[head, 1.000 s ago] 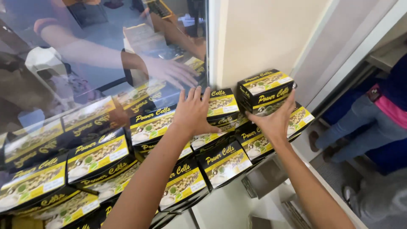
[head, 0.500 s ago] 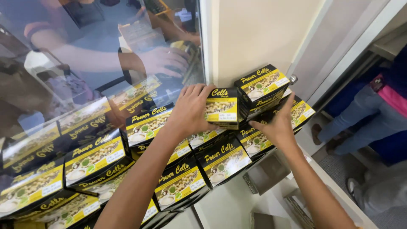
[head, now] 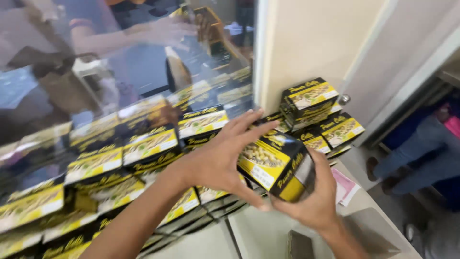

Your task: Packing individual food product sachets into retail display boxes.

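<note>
Head view: one black-and-yellow carton point(head: 275, 165), tilted, long axis running down-right, lifted just above the stacked cartons point(head: 143, 148); left hand point(head: 218, 163) spread over its upper-left face, right hand point(head: 314, 201) cupped beneath its lower-right end, both equally close.

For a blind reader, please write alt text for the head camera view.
Two bare hands, left hand and right hand, hold a black and yellow box above rows of similar boxes beside a glass pane. A short stack stands by the wall.
</note>
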